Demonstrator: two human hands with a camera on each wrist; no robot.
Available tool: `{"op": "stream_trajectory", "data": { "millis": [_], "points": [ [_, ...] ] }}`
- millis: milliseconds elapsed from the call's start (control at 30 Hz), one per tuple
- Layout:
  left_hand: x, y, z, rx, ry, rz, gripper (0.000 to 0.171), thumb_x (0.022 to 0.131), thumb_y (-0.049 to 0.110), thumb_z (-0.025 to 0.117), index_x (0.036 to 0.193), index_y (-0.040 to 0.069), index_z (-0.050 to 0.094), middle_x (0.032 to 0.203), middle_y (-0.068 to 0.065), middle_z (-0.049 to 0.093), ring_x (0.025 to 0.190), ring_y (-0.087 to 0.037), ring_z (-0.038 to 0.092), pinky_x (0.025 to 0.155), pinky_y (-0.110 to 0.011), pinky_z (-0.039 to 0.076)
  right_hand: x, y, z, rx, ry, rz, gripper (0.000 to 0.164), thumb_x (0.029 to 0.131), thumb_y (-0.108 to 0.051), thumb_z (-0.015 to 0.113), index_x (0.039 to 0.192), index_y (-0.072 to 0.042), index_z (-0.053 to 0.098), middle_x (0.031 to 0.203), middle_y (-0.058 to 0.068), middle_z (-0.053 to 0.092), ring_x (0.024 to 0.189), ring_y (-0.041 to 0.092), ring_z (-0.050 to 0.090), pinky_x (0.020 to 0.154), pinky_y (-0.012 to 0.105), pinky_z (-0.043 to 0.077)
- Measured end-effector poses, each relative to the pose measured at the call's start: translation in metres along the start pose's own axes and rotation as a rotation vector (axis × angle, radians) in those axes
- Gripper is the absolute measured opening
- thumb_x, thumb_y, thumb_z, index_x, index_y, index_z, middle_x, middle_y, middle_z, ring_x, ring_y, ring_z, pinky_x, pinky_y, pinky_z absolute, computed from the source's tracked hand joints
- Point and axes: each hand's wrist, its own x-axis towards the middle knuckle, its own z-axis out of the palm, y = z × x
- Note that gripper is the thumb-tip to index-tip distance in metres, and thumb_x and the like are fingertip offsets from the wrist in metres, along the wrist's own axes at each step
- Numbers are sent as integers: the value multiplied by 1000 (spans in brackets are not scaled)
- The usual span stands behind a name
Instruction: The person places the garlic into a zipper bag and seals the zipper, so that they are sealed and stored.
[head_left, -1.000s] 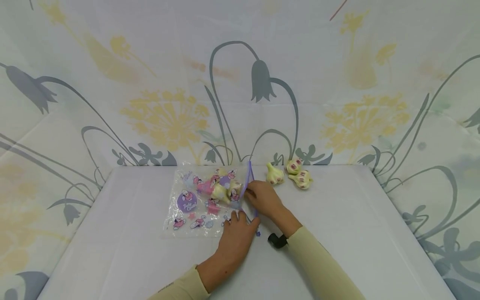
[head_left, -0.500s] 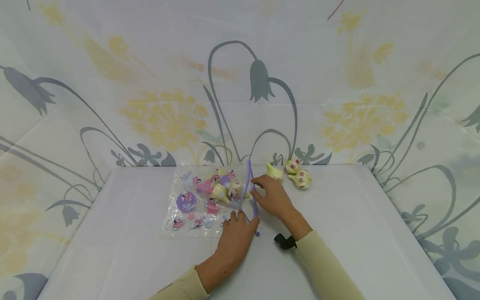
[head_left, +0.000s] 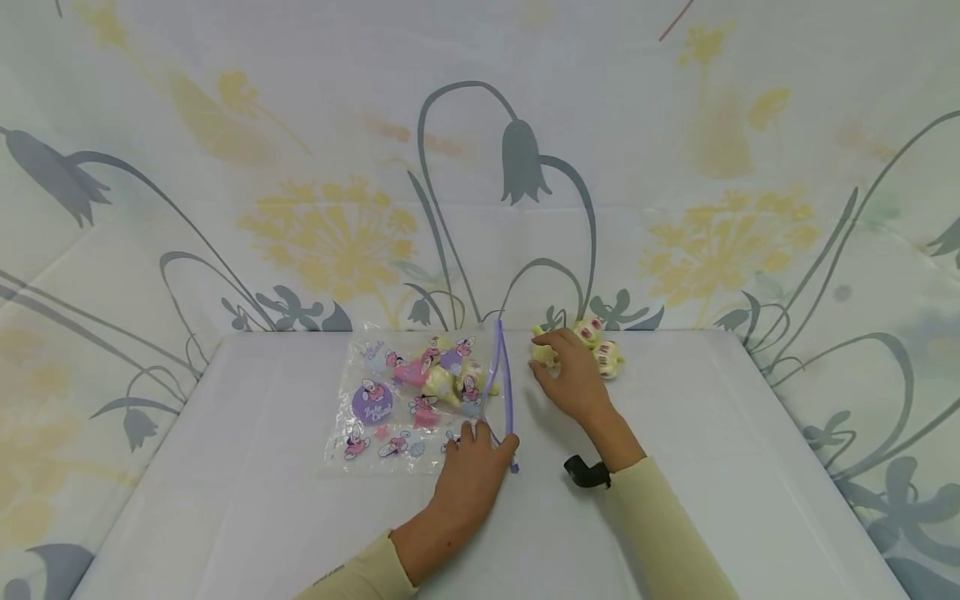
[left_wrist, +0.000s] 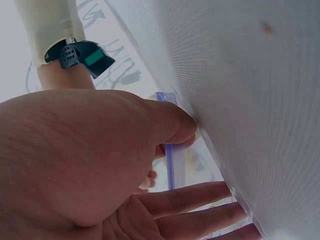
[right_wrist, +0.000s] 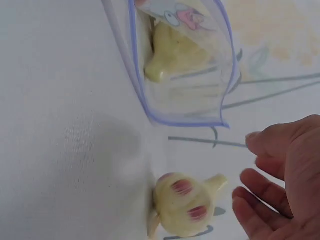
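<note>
A clear zip bag [head_left: 373, 446] with purple and pink cartoon prints lies on the table, its purple-edged mouth facing right and gaping. Inside are garlic bulbs [head_left: 441, 385]. My left hand [head_left: 474, 477] rests on the bag's near corner by the mouth, fingers extended; the left wrist view has the thumb beside the purple zip strip [left_wrist: 171, 167]. My right hand [head_left: 576, 379] reaches over a loose garlic bulb [head_left: 542, 355], thumb and fingers apart and nothing held. In the right wrist view, fingertips hover beside a purple-streaked garlic bulb [right_wrist: 185, 205].
Two more garlic bulbs, one farther back [head_left: 588, 332] and one nearer [head_left: 609, 358], sit just right of my right hand. A floral-patterned cloth [head_left: 480, 250] rises behind the white table [head_left: 225, 467]. A black wrist device [head_left: 587, 472] is on my right wrist.
My right hand has drawn out of the bag's mouth and moved right to the loose garlic bulbs. The left hand stays on the bag.
</note>
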Motion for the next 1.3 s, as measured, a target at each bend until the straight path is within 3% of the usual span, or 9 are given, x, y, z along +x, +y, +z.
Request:
{"op": "stream_trajectory", "data": {
  "millis": [167,267,700,1033,1300],
  "points": [
    [0,0,-2,-2,3,1,27,97,12,75,121,23,67,121,-25,67,113,-42,68,82,-53,62,2,9,1,21,81,-28,41,88,-4,84,126,2,69,127,20,65,123,39,61,107,53,47],
    [0,0,-2,-1,-2,1,28,97,12,75,121,23,66,121,-25,67,113,-42,68,82,-53,62,2,13,2,28,84,-19,48,88,-5,84,131,4,66,132,22,63,126,40,59,108,55,46],
    [0,-1,-2,-28,-49,-4,30,98,12,75,124,23,65,125,-25,66,116,-43,67,86,-55,61,5,29,11,-1,-72,14,75,92,-9,80,157,2,45,152,26,53,141,45,50,114,58,42],
    [-1,-2,-3,-32,-68,8,31,99,14,74,128,22,64,127,-24,65,120,-44,66,89,-56,60,6,32,14,-60,-86,25,76,87,-4,80,155,3,46,132,24,63,126,43,59,108,57,46],
    [-1,-3,-5,-50,-79,5,30,101,16,73,128,22,64,129,-25,65,121,-46,66,91,-56,60,5,32,13,-71,-156,91,77,86,-8,80,156,-1,47,138,23,61,126,40,59,108,56,47]
  ]
}}
